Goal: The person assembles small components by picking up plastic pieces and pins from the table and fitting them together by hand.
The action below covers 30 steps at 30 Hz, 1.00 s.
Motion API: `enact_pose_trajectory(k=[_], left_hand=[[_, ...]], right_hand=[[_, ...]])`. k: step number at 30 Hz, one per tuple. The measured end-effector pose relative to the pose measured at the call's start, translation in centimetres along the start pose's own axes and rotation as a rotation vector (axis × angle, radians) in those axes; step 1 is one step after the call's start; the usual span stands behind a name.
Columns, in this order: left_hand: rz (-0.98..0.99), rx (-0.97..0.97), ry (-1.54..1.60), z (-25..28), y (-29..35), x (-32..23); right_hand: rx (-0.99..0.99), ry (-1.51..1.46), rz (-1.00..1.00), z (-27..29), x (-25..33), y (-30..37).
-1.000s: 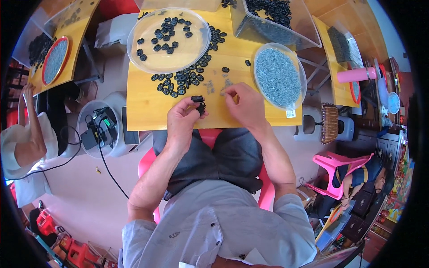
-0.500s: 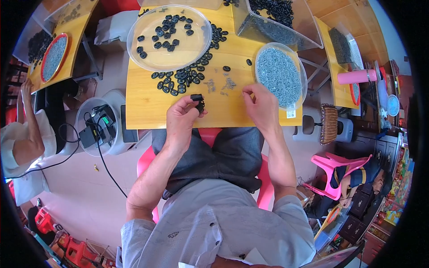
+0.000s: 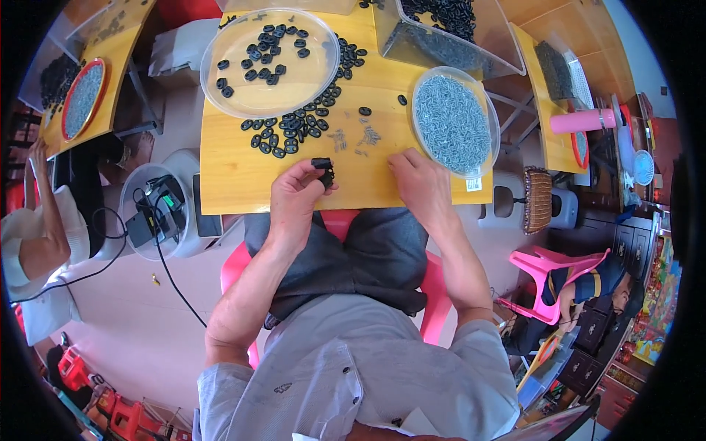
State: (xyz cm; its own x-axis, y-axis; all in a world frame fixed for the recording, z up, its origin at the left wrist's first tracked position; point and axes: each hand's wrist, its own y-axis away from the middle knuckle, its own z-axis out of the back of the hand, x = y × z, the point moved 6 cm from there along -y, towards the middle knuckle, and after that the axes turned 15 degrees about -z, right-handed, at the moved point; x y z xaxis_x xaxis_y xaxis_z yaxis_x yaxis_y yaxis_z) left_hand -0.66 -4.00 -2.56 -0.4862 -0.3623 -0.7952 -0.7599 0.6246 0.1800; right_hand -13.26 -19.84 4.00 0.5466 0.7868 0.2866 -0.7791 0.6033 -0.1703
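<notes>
My left hand is closed in a pinch over the front of the yellow table, holding a small black plastic piece between thumb and fingers. A black cover sits on one of its fingertips. To the right, my right hand has its fingers curled together just above the table; what they hold, if anything, is too small to make out. Between and beyond the hands lie small loose metal pins. Several black two-holed oval pieces are spread to their left.
A round clear tray with black pieces stands far left. A tub of metal pins sits right, a clear bin of black parts behind it. A bucket with cables is beside the table; another person's arm shows at left.
My right hand has shifted slightly left and lower, nearer the table's front edge. My left hand keeps its pinch on the black piece. The whole view has shifted a little.
</notes>
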Motion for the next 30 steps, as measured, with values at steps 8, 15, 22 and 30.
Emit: enact_pose_trajectory(k=[8,15,22,30], left_hand=[[0.018,0.036,0.003,-0.3,0.1,0.1],[0.031,0.036,0.003,-0.4,0.2,0.0],[0.046,0.053,-0.009,-0.6,0.1,0.0],[0.059,0.038,0.026,-0.4,0.3,0.0]], right_hand=[[0.067,-0.104,-0.094,0.1,-0.6,-0.7],[-0.014,-0.052,-0.105,2.1,-1.4,-0.7],[0.007,0.030,-0.026,-0.4,-0.6,-1.7],[0.119,0.180,-0.066,-2.0,-0.4,-3.4]])
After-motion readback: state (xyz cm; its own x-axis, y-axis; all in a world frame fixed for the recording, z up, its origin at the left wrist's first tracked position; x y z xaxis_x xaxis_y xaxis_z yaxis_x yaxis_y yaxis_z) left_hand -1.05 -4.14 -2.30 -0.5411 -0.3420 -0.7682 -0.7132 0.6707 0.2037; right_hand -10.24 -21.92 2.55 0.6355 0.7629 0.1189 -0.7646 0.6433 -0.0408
